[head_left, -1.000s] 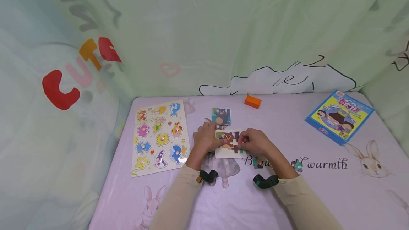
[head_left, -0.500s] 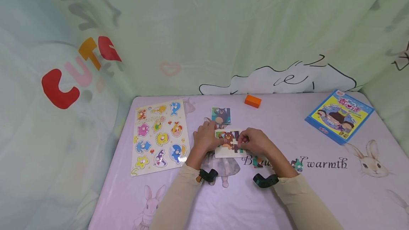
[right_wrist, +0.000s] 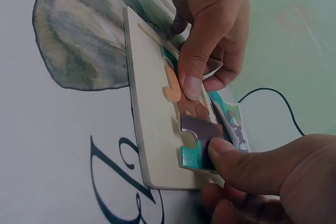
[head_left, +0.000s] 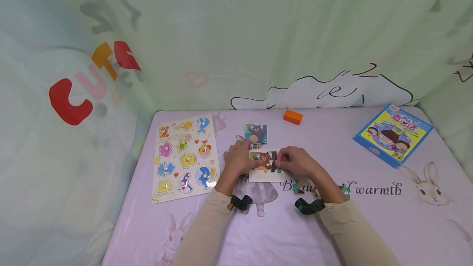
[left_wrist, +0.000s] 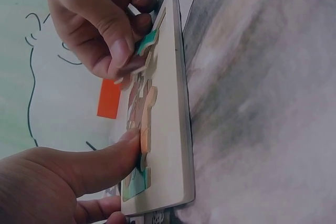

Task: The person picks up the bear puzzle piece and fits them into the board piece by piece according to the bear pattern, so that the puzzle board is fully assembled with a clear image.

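A small wooden jigsaw board (head_left: 260,177) with a brown bear picture (head_left: 264,157) lies at the table's middle. My left hand (head_left: 237,158) holds its left side, the thumb pressing on the bear pieces and the other fingers at the edge. At the right side of the board, my right hand (head_left: 297,162) pinches a dark purple and green puzzle piece (right_wrist: 202,129) between thumb and fingers. That piece sits close against the bear's right side, slightly raised in the left wrist view. Just behind the board is a square bear picture card (head_left: 256,134).
Loose puzzle pieces lie to the right, one orange and green (head_left: 297,187) and one teal (head_left: 345,191) partly behind the right forearm. A knobbed sea-animal puzzle board (head_left: 212,134) is at left. An orange block (head_left: 293,117) and a blue-yellow box (head_left: 393,134) stand farther back.
The right hand has shifted slightly up and right. The dark piece has moved up against the bear, and the pale gap between them has shrunk. The left hand stays put.
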Demonstrator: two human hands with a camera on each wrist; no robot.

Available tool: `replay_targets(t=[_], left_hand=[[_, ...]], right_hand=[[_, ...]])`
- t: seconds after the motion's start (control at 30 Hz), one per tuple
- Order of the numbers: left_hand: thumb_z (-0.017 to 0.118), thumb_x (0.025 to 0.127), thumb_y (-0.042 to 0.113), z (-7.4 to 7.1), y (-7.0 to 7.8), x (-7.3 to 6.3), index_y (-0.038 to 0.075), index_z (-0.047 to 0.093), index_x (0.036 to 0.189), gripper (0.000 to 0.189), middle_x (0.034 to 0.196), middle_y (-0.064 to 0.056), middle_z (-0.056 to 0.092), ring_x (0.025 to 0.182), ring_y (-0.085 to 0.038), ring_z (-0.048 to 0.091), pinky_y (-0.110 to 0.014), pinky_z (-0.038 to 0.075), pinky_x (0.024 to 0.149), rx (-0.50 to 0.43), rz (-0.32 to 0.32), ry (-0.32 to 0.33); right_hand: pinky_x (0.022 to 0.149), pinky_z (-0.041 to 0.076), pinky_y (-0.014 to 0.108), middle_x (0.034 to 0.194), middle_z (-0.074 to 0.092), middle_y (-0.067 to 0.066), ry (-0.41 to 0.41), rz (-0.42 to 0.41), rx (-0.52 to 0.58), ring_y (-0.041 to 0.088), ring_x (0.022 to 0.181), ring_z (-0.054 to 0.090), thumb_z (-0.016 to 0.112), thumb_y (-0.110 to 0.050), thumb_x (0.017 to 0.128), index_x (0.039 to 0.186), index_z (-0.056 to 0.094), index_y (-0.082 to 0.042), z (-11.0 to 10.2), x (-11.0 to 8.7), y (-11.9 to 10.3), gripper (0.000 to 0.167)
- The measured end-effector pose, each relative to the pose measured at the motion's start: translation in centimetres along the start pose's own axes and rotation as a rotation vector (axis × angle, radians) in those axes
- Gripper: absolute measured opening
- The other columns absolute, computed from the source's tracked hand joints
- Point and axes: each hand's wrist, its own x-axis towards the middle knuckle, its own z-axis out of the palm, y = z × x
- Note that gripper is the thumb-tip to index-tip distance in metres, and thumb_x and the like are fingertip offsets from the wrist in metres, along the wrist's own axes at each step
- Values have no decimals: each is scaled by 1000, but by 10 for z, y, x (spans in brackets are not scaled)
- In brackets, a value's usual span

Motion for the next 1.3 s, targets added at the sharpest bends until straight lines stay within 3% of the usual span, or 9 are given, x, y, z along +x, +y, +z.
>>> replay_targets(t=[0.23,0.47,0.73,1.03,1.3], left_hand=[[83,80,52,0,1,1,16,58,120,59,115,-5,60,102,-25,54,-46,43,87,10,-9,-1],[83,80,52,3,2,2,17,57,120,59,114,-4,60,103,-24,54,-45,43,88,6,-6,-5],[83,80,52,3,3,2,17,57,121,59,113,-4,59,103,-24,54,-45,43,88,15,-10,-7],[82,80,52,1,2,1,16,57,121,60,116,-6,60,105,-25,55,-46,42,87,-6,-9,-12],[83,80,50,-1,-1,2,14,56,120,60,116,-6,59,104,-26,54,-47,41,88,-37,-19,-30]], right_hand=[[72,42,32,80,57,5,31,-9,-72,20,78,51,72,-14,95,87,68,-9,0,8,-10,10],[73,44,31,81,58,6,-19,58,-111,21,80,53,70,-15,96,91,69,-6,-6,10,-14,10],[71,43,30,77,58,5,-39,22,-158,20,77,53,73,-16,94,88,68,-7,-7,14,-16,12],[70,42,31,82,57,5,37,57,-77,21,80,52,74,-19,94,100,65,-8,-7,12,-6,15],[73,43,32,83,55,6,0,85,-43,22,83,53,79,-20,89,101,64,-8,-9,13,-5,23]])
